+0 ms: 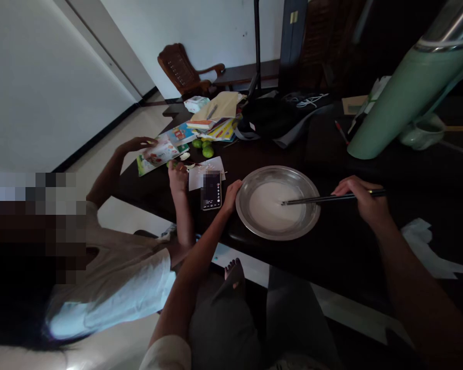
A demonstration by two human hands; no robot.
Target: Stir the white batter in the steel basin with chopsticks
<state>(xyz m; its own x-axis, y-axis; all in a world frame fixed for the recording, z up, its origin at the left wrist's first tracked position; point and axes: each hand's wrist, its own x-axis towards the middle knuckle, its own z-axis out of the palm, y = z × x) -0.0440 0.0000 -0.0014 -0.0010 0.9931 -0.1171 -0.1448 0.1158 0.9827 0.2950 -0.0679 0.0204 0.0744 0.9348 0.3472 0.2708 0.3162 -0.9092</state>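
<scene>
A round metal bowl (247, 221) stands on the dark table in front of me, with a whitish liquid (268, 205) in it. My left hand (231, 195) grips the bowl's left rim, its thumb and fingers partly hidden. From the right, my right hand (364, 198) holds a pair of dark chopsticks (324, 199), tilted low over the bowl's right rim. Their tips dip into the liquid near the middle. Just left of my left hand lies a phone (212, 190) with its screen lit, partly on a white paper (195, 177).
Beside me at left sits another person (116, 267), one hand on a magazine (160, 154), the other by a green fruit. Several green citrus fruits (207, 151), stacked books (216, 126) and a black bag (270, 118) lie behind. Right: green flask (405, 103), cup (424, 131), crumpled tissue (428, 249).
</scene>
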